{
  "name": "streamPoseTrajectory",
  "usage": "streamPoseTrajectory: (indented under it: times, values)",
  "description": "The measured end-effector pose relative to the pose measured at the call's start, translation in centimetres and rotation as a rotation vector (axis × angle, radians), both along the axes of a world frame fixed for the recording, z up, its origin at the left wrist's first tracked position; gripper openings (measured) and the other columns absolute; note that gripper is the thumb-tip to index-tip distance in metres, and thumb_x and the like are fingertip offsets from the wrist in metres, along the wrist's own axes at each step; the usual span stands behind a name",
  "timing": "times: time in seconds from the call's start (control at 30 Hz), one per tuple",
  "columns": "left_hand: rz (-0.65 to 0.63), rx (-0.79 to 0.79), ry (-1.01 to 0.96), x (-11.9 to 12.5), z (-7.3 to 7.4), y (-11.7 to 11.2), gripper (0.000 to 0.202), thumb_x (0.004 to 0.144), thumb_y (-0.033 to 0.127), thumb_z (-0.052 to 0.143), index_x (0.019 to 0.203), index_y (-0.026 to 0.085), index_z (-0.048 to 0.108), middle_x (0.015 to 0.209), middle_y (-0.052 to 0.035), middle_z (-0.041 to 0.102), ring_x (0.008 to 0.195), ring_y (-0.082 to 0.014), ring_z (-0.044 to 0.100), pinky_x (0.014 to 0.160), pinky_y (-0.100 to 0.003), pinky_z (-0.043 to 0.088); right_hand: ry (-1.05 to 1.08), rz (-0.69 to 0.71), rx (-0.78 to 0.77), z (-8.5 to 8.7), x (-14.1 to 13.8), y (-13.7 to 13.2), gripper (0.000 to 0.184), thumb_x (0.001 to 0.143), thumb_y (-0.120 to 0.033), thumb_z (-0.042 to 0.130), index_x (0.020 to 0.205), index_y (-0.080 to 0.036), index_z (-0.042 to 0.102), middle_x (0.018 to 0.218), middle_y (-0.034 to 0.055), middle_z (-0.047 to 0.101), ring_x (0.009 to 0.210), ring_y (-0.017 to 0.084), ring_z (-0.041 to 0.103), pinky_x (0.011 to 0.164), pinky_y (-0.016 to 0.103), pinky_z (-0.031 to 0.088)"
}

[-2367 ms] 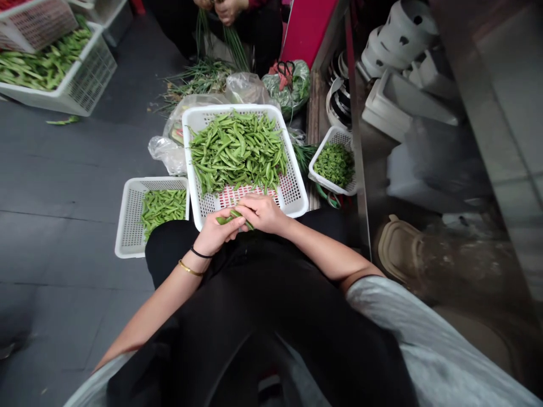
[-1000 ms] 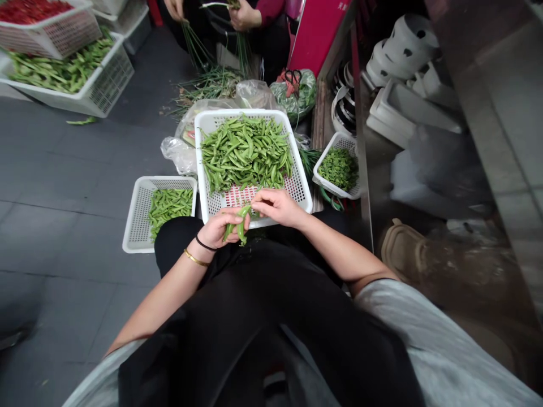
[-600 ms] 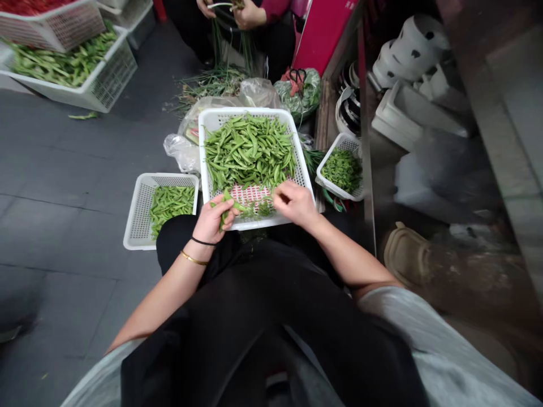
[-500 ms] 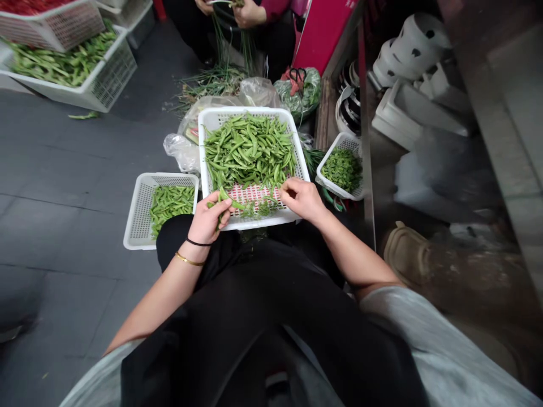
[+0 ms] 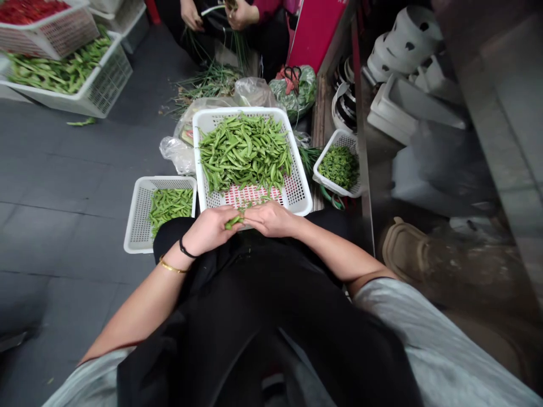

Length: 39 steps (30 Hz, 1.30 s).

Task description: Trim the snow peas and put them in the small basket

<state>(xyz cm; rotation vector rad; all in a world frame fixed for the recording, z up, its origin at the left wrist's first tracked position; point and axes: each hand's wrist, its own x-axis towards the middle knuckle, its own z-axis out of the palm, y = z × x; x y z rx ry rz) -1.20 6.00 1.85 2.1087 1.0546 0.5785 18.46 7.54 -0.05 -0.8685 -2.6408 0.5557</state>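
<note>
My left hand (image 5: 211, 229) and my right hand (image 5: 271, 219) meet over my lap, at the near rim of a large white basket (image 5: 302, 191) heaped with green pea pods (image 5: 244, 151). Both hands are closed on a pea pod (image 5: 235, 221) held between them. A smaller white basket (image 5: 134, 215) with pods (image 5: 168, 204) in it sits on the floor left of my knee. Another small basket (image 5: 324, 182) of green trimmings (image 5: 339, 165) stands to the right.
A person across from me holds green stalks (image 5: 212, 73) above a pile on the grey floor. Plastic bags (image 5: 178, 152) lie behind the big basket. Baskets of long beans (image 5: 59, 70) and red chillies (image 5: 25, 11) stand far left. Steel shelving with white ware (image 5: 403, 51) runs along the right.
My right hand has come back from the pod pile to meet my left hand. The left hand has dropped from the basket rim toward my lap with the pod.
</note>
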Motion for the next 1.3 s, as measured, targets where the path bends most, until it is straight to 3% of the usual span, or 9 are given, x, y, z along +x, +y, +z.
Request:
streamPoseTrajectory:
  times: [0.13, 0.27, 0.4, 0.47, 0.6, 0.77, 0.9, 1.1, 1.3]
  values:
    - [0.373, -0.303, -0.378, 1.3, -1.4, 0.6, 0.026, 0.07, 0.026, 0.072, 0.059, 0.015, 0.052, 0.05, 0.0051, 0.042, 0.045, -0.0063, 0.037, 0.045, -0.02, 0.03, 0.112, -0.281, 0.043, -1.3, -1.1, -0.1, 0.034, 0.098, -0.031, 0.032, 0.074, -0.017, 0.052, 0.069, 0.0027, 0.055, 0.067, 0.013, 0.051, 0.066, 0.025, 0.035]
    - [0.652, -0.654, -0.855, -0.6, -2.0, 1.9, 0.026, 0.067, 0.024, 0.075, 0.063, 0.016, 0.05, 0.041, 0.0091, 0.033, 0.034, -0.0032, 0.025, 0.034, -0.017, 0.018, 0.143, -0.395, -0.033, -2.4, 0.1, 0.7, 0.035, 0.097, -0.029, 0.034, 0.072, -0.017, 0.054, 0.068, 0.0021, 0.056, 0.064, 0.012, 0.05, 0.066, 0.024, 0.036]
    - [0.63, -0.715, -1.198, -3.8, -1.6, 3.4, 0.022, 0.072, 0.023, 0.068, 0.059, 0.015, 0.052, 0.046, 0.0056, 0.039, 0.037, -0.0029, 0.028, 0.031, -0.014, 0.017, -0.022, -0.346, -0.354, -3.0, 3.2, 4.0, 0.017, 0.089, -0.027, 0.052, 0.095, -0.015, 0.064, 0.076, 0.0006, 0.063, 0.069, 0.012, 0.056, 0.069, 0.023, 0.038]
    - [0.591, -0.816, -1.281, -4.4, -1.6, 3.7, 0.022, 0.075, 0.026, 0.064, 0.059, 0.015, 0.052, 0.051, 0.002, 0.045, 0.042, -0.0056, 0.038, 0.032, -0.014, 0.022, -0.205, -0.328, -0.496, -3.6, 4.2, 6.4, 0.03, 0.087, -0.026, 0.056, 0.115, -0.017, 0.06, 0.082, 0.0009, 0.067, 0.071, 0.012, 0.059, 0.07, 0.023, 0.039]
    - [0.511, -0.983, -1.306, -3.5, -2.1, 3.3, 0.011, 0.073, 0.025, 0.064, 0.074, 0.015, 0.058, 0.062, -0.0017, 0.055, 0.045, -0.0074, 0.045, 0.034, -0.014, 0.027, -0.554, -0.51, -0.471, -5.9, 4.2, 10.2, 0.028, 0.092, -0.025, 0.046, 0.109, -0.015, 0.065, 0.094, 0.0085, 0.069, 0.081, 0.016, 0.061, 0.072, 0.024, 0.038]
    - [0.396, -1.056, -1.184, -2.2, -2.7, 2.4, 0.027, 0.064, 0.017, 0.075, 0.064, 0.015, 0.049, 0.046, 0.0079, 0.035, 0.035, -0.0023, 0.029, 0.031, -0.012, 0.02, -0.614, -0.509, -0.486, -7.9, 3.0, 10.7, 0.025, 0.087, -0.031, 0.054, 0.092, -0.011, 0.069, 0.096, 0.0144, 0.069, 0.083, 0.019, 0.061, 0.072, 0.026, 0.039]
    - [0.515, -0.958, -0.998, -1.1, -3.1, 2.0, 0.028, 0.064, 0.023, 0.078, 0.066, 0.014, 0.052, 0.043, 0.0081, 0.037, 0.033, -0.0024, 0.031, 0.031, -0.013, 0.021, -0.464, -0.48, -0.433, -5.6, 3.5, 8.2, 0.035, 0.093, -0.038, 0.044, 0.095, -0.013, 0.068, 0.097, 0.0117, 0.068, 0.085, 0.018, 0.059, 0.076, 0.027, 0.04]
    - [0.519, -0.918, -0.803, 2.4, -4.2, 1.6, 0.035, 0.062, 0.034, 0.08, 0.081, 0.011, 0.061, 0.051, 0.0022, 0.054, 0.032, -0.0021, 0.035, 0.029, -0.015, 0.021, 0.193, -0.084, -0.411, -0.6, 2.2, 2.6, 0.024, 0.085, -0.035, 0.057, 0.093, -0.015, 0.066, 0.083, 0.0027, 0.064, 0.072, 0.011, 0.054, 0.069, 0.023, 0.042]
    - [0.611, -0.863, -0.991, 2.0, -4.0, 1.7, 0.033, 0.058, 0.026, 0.082, 0.073, 0.012, 0.057, 0.043, 0.0085, 0.041, 0.033, -0.0018, 0.032, 0.031, -0.013, 0.021, 0.36, -0.168, -0.3, -1.0, 0.9, 0.9, 0.024, 0.084, -0.032, 0.057, 0.102, -0.016, 0.059, 0.086, 0.0038, 0.061, 0.074, 0.012, 0.053, 0.067, 0.024, 0.043]
